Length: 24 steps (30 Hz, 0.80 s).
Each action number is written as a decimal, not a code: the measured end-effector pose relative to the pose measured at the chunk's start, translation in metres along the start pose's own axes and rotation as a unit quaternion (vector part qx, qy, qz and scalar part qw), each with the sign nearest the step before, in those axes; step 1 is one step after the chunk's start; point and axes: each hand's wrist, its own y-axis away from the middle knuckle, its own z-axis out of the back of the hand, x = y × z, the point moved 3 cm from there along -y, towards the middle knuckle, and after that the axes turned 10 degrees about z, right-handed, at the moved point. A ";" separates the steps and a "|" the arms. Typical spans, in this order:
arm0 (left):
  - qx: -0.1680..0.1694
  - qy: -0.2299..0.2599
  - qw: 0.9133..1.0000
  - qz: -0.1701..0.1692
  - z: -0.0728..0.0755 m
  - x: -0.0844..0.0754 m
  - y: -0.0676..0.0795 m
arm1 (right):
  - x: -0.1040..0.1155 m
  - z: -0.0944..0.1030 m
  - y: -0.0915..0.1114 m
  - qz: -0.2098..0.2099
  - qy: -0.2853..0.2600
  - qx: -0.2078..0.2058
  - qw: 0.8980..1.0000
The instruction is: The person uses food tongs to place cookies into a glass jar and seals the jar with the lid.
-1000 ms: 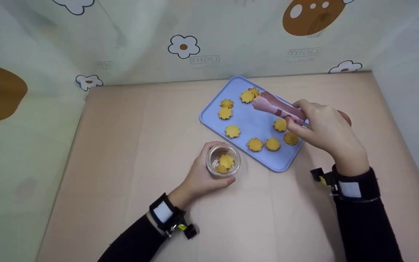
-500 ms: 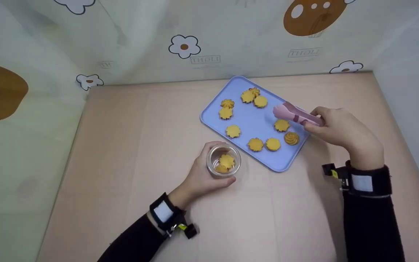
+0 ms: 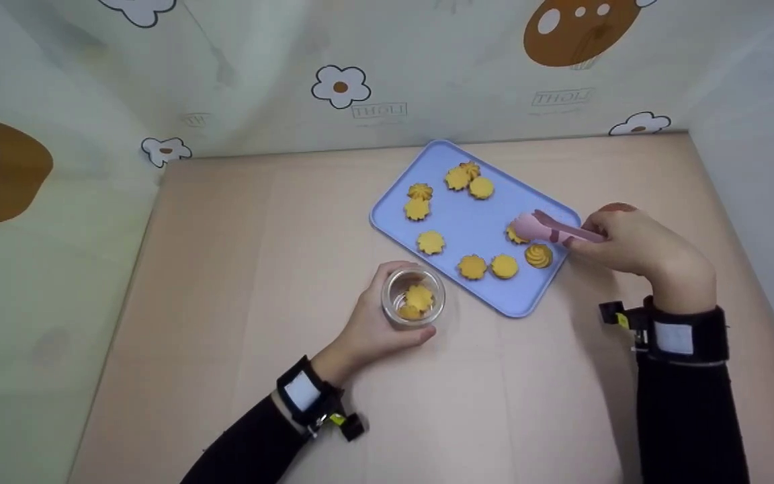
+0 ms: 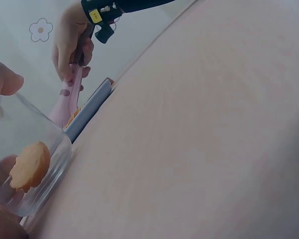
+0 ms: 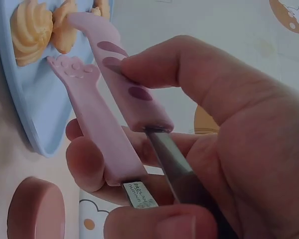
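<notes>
My left hand [image 3: 368, 329] grips a clear glass jar [image 3: 387, 306] from the side, its mouth facing up. Inside lie flower-shaped cookies [image 3: 419, 297], one seen through the glass in the left wrist view. Pink paw-tipped tongs [image 3: 555, 232] are held in my right hand [image 3: 646, 249], thumb on one arm and fingers on the other. Their tips reach a cookie [image 3: 513, 235] at the right part of the blue tray [image 3: 474, 232]. In the right wrist view the two tong arms stand apart, with that cookie [image 5: 65, 32] close to the tips.
Several more cookies lie about the tray, among them a swirled one [image 3: 538, 255] just below the tongs. A round reddish-brown thing [image 5: 37, 211] sits beside the tray, mostly behind my right hand in the head view. A patterned cloth wall [image 3: 259, 81] rises behind the table.
My right hand has moved the tongs right and down from near the back cookies to the cookie at the tray's right, uncovering a back cookie. The left hand and jar stay put.
</notes>
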 end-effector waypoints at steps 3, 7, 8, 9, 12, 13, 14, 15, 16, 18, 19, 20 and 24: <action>0.001 0.003 1.000 0.000 0.000 0.000 0.000 | 0.003 -0.001 -0.001 0.012 0.007 0.004 1.000; 0.000 0.004 1.000 0.001 0.000 -0.001 0.000 | 0.007 -0.002 -0.003 0.028 0.019 0.015 0.999; 0.000 0.004 1.000 0.000 0.000 -0.001 0.000 | 0.007 -0.003 -0.003 0.031 0.021 0.017 0.999; -0.001 0.003 1.000 0.001 0.000 -0.001 0.000 | 0.008 -0.004 -0.004 0.034 0.022 0.019 0.999; 0.000 0.003 1.000 0.002 0.001 -0.002 0.000 | 0.009 -0.005 -0.005 0.041 0.023 0.018 0.999; 0.000 0.002 1.000 0.001 0.001 -0.003 0.000 | 0.009 -0.005 -0.005 0.043 0.025 0.016 0.999; 0.000 0.003 1.000 0.002 0.001 -0.003 0.000 | 0.009 -0.005 -0.006 0.045 0.026 0.014 0.999; 0.001 0.002 1.000 0.002 0.001 -0.003 0.000 | 0.009 -0.005 -0.006 0.048 0.027 0.011 0.998; 0.001 0.002 1.000 0.002 0.001 -0.004 0.000 | 0.009 -0.005 -0.006 0.050 0.028 0.009 0.998; 0.001 -0.001 1.000 0.001 0.001 -0.004 0.000 | 0.010 -0.005 -0.007 0.058 0.033 0.004 0.998; 0.000 -0.002 1.000 0.001 0.001 -0.004 0.000 | 0.011 -0.004 -0.007 0.062 0.035 0.002 0.997; 0.000 -0.001 1.000 0.002 0.001 -0.004 0.000 | 0.012 -0.004 -0.008 0.066 0.036 0.000 0.997; 0.001 0.000 1.000 0.002 0.000 -0.003 0.000 | 0.017 -0.003 -0.009 0.081 0.039 -0.005 0.996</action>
